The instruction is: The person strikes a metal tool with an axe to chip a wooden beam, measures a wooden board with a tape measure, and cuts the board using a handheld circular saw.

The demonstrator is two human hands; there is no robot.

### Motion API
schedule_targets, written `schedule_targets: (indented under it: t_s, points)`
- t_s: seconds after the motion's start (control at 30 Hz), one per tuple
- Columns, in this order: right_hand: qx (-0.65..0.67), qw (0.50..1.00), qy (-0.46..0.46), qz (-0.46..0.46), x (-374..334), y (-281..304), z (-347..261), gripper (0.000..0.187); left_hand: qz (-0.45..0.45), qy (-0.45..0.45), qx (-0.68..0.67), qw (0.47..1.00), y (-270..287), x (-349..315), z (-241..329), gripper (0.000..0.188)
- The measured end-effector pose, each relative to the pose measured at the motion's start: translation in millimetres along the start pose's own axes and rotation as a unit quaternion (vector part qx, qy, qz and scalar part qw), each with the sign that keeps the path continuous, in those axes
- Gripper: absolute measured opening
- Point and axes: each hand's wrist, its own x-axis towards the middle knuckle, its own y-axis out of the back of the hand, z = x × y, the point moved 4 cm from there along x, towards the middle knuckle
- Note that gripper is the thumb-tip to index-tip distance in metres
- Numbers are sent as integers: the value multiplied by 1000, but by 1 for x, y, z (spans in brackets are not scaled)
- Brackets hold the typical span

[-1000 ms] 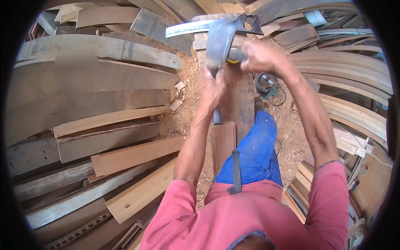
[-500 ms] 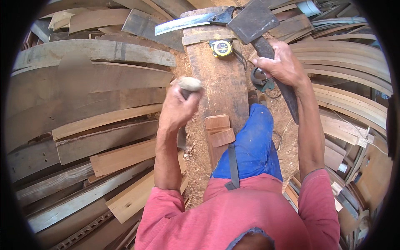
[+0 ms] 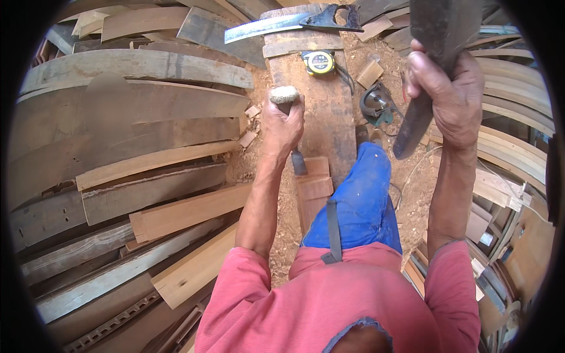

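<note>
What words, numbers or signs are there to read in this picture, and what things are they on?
Tape measure: there are marks on its yellow-ringed face, but they're too small and blurred to read.
Handsaw: no writing that I can make out.
Chisel and mallet: no writing that I can make out.
So there are no words or numbers I can read out.

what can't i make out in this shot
Mallet: head view, far end cut off by the top edge; part of its handle behind the right hand.
Chisel: head view, middle hidden by the left hand.
Bench: head view, near end hidden by trousers.
</note>
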Motion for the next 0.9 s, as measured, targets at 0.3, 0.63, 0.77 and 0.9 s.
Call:
schedule_targets:
  t_s: [0.3, 0.63, 0.77, 0.9]
  points:
    - [-24, 993, 101, -55, 33, -19, -38, 24, 74, -100, 62, 990, -5, -15, 20, 19]
    - [-393, 847, 35, -357, 25, -78, 94, 27, 63, -73, 88, 991, 0, -9, 18, 23]
    - [-368, 901, -88, -210, 50, -66, 69, 27, 61, -57, 109, 991, -3, -9, 9, 25]
    - [-441, 820, 8, -365, 23, -91, 113, 36, 34, -1, 118, 992, -2, -9, 14, 28]
